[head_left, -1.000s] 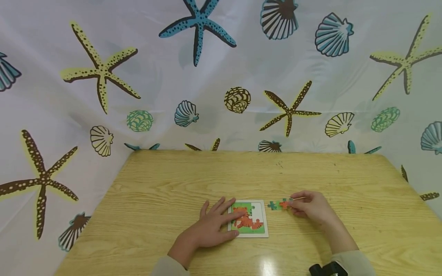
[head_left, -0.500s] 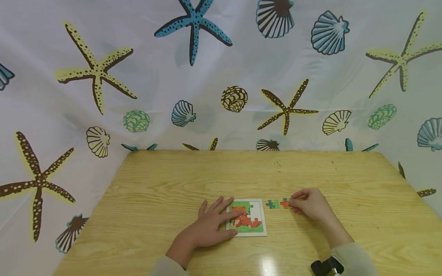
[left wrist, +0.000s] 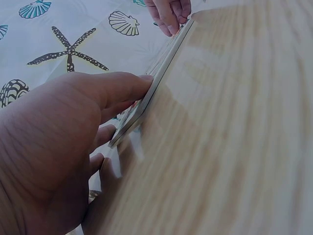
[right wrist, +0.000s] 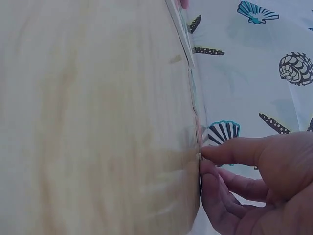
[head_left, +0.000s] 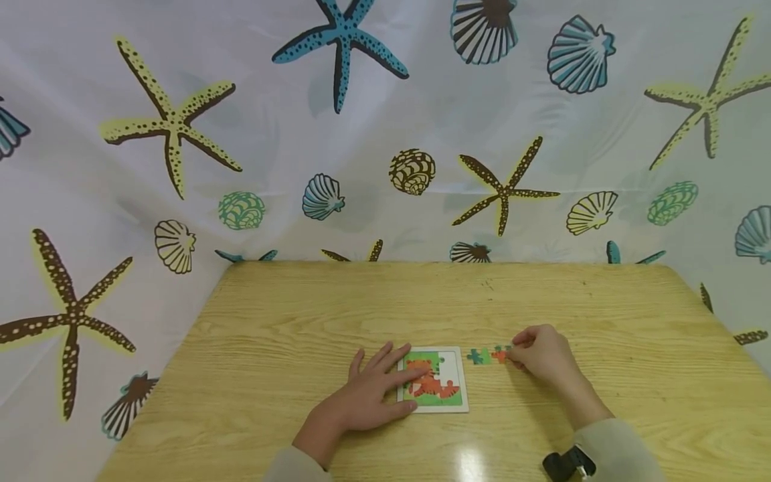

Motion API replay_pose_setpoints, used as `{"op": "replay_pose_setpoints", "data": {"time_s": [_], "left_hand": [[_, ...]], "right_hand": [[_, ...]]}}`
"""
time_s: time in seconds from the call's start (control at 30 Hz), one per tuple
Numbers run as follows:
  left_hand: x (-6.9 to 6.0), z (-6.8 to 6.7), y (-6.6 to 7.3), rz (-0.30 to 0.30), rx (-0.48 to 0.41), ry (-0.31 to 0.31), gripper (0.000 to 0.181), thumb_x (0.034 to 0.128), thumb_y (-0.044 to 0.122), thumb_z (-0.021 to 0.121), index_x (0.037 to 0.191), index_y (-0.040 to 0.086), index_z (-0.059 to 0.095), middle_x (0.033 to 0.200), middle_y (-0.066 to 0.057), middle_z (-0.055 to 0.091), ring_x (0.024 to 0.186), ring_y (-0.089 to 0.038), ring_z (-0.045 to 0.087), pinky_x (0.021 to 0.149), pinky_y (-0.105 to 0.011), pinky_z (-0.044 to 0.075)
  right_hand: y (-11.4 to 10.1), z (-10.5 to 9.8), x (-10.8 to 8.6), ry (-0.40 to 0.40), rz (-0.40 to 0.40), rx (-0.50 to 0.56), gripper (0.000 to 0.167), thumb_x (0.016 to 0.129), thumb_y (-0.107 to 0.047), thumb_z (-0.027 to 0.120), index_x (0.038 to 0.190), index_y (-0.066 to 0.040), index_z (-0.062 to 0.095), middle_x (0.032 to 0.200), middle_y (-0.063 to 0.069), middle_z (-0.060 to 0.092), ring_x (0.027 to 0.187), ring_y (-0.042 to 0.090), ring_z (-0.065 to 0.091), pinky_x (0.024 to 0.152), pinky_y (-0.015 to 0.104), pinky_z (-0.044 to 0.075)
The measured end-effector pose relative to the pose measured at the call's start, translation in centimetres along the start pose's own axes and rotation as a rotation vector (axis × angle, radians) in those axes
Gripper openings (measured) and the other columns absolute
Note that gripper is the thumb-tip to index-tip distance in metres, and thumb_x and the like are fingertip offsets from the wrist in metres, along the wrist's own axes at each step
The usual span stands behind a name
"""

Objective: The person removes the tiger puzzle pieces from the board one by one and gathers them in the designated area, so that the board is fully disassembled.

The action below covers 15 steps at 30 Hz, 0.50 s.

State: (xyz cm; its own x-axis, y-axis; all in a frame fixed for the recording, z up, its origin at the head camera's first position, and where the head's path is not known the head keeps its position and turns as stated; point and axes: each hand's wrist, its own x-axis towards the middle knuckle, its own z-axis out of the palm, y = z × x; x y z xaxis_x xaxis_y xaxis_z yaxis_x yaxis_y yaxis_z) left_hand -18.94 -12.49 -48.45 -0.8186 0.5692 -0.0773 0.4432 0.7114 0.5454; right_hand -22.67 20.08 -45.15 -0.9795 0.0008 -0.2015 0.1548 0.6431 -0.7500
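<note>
Tiger jigsaw (head_left: 434, 386), mostly filled, with a white gap (head_left: 448, 367) at its upper right.

The left hand (head_left: 369, 398) lies with fingers spread over the left side of the puzzle tray (head_left: 440, 409), which sits flat on the wooden table (head_left: 301, 314) between the two hands. The tiger's head and striped body are in place on their green ground; the upper right, by my reading, is what remains to be filled. Just beyond the tray's right edge lies a loose green piece (head_left: 476, 357), then an orange piece (head_left: 498, 355). The right hand (head_left: 545, 351) seems to pinch the orange piece's far end between thumb and fingertips, which hide whether another piece is there.
</note>
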Motion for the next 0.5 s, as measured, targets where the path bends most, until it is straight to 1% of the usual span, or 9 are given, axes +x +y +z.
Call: {"op": "replay_pose_setpoints", "data": {"time_s": [0.1, 0.3, 0.5], "left_hand": [[0.05, -0.02, -0.03, -0.001, 0.001, 0.002, 0.056, 0.0979, 0.055, 0.053, 0.151, 0.042, 0.042, 0.168, 0.0, 0.02, 0.156, -0.035, 0.007, 0.114, -0.073, -0.005], [0.09, -0.03, -0.1, 0.004, -0.004, 0.004, 0.056, 0.0979, 0.055, 0.053, 0.151, 0.041, 0.042, 0.167, -0.001, 0.021, 0.156, -0.036, 0.007, 0.113, -0.074, -0.005], [0.08, -0.08, -0.08, 0.005, -0.009, 0.002, 0.056, 0.0981, 0.054, 0.053, 0.151, 0.04, 0.043, 0.167, -0.002, 0.021, 0.156, -0.036, 0.007, 0.113, -0.074, -0.004]], "right_hand": [[0.06, -0.02, 0.03, 0.015, -0.001, -0.02, 0.021, 0.089, -0.01, 0.071, 0.103, 0.005, 0.068, 0.085, 0.011, 0.071, 0.064, 0.014, 0.065, 0.059, 0.029, 0.053], [0.3, -0.1, 0.03, 0.014, -0.013, -0.011, 0.022, 0.089, -0.012, 0.072, 0.102, 0.005, 0.068, 0.083, 0.01, 0.071, 0.065, 0.014, 0.065, 0.06, 0.029, 0.053], [0.49, -0.22, 0.0, -0.011, -0.01, 0.069, 0.025, 0.092, -0.013, 0.071, 0.104, 0.009, 0.066, 0.087, 0.014, 0.072, 0.071, 0.015, 0.067, 0.065, 0.031, 0.057]]}}
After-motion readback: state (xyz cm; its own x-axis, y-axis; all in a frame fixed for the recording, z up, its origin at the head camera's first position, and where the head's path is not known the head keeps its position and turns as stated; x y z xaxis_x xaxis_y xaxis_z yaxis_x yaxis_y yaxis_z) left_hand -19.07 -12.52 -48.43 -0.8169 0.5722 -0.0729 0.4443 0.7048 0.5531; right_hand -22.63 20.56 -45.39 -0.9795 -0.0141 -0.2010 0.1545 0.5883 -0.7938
